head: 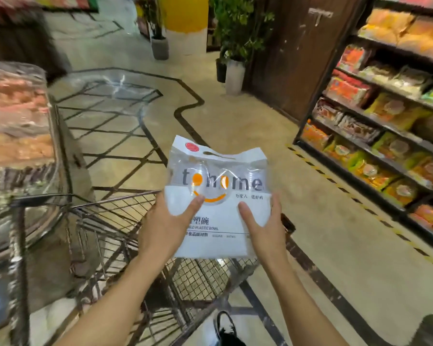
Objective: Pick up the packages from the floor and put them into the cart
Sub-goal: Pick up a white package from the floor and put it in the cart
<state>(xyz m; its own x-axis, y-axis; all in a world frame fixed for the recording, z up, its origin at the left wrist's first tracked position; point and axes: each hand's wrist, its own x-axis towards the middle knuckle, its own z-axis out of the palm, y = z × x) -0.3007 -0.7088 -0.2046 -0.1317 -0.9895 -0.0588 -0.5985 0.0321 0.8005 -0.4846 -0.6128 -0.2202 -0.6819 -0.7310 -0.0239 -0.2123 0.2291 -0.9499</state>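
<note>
The floor (248,121) is pale beige with a soft sheen, crossed by dark inlaid lines that form a grid on the left and one winding band running from far to near. A yellow-and-black striped line (360,203) runs along the floor at the right. Beside it stand dark shelves (375,156) stacked with orange, yellow and green snack packs. Beyond them rises a dark brown wooden panel (298,58). Far off, two potted plants stand in light pots (234,77), near a pillar (185,21) painted yellow above and white below. At the left, a clear-fronted display case (18,121) appears blurred.
</note>
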